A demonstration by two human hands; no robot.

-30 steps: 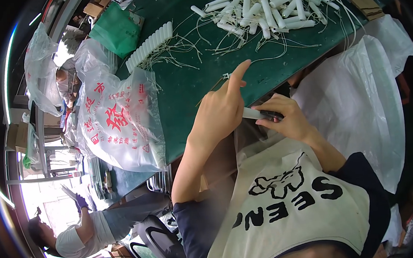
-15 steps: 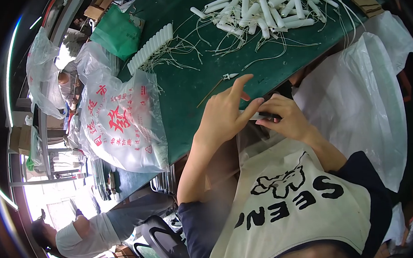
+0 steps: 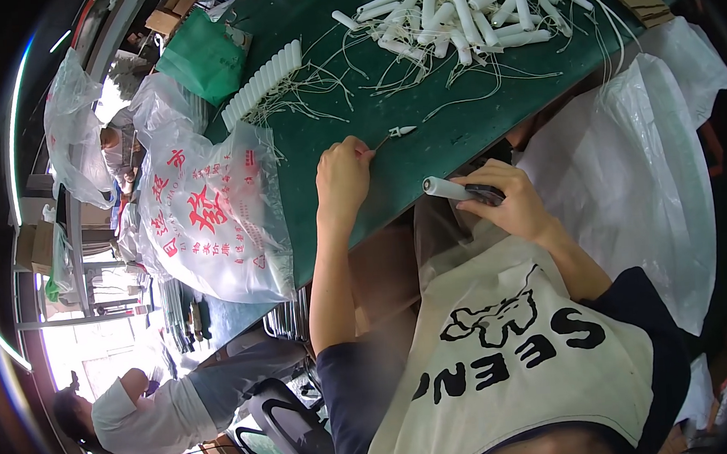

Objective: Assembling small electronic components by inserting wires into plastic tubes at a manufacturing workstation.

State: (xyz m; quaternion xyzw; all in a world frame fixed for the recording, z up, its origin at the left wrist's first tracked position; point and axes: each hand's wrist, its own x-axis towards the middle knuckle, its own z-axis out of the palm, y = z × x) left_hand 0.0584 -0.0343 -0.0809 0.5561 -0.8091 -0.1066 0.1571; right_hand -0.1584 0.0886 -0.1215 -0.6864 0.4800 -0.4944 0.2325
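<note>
My left hand (image 3: 343, 178) is over the green table, its fingers pinched on a thin brown stick (image 3: 382, 144). Just past the fingertips lies a small white pointed piece (image 3: 403, 131), in line with the stick; whether the two are joined I cannot tell. Near the table's front edge my right hand (image 3: 509, 204) is closed around a white cylinder (image 3: 447, 189), whose round end faces left and shows a dark centre. A small black object (image 3: 486, 194) sits in the same grip, partly covered by the fingers.
A heap of white cylinders with thin wires (image 3: 467, 26) lies at the far side, with a neat row of white cylinders (image 3: 265, 84) left of it. A printed plastic bag (image 3: 219, 212) covers the left edge. White sacking (image 3: 630, 183) hangs at right. Another person (image 3: 153, 415) is at lower left.
My left hand has left my right hand, moved left and taken hold of the brown stick. The white cylinder now shows plainly in my right hand.
</note>
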